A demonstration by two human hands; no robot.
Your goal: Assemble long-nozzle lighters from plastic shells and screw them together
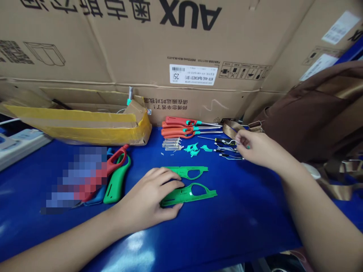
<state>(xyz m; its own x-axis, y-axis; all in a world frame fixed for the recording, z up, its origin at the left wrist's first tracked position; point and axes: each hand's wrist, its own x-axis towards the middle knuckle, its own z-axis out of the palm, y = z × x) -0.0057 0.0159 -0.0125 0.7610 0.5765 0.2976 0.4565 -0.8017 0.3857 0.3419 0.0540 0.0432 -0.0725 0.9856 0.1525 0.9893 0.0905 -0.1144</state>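
Observation:
My left hand (159,192) is curled over the near green lighter shell half (181,194), with the thumb at its lower edge. Just behind it lies a second green shell half (188,172), partly covered by my fingers. My right hand (252,147) is pinched closed at the white wire of a small black igniter part (224,141); a bit of green shows by the fingers. More black igniter parts with wires (227,155) lie beside that hand. To their left are small turquoise plastic pieces (193,149) and clear fuel tanks (171,144).
Several assembled red gas lighters (181,130) lie at the back. A screwdriver (219,140) rests near my right hand. Coloured lighter handles (117,181) lie left. A yellow-taped carton (113,121), a large cardboard wall (127,45) and a brown bag (300,102) border the blue table (227,226).

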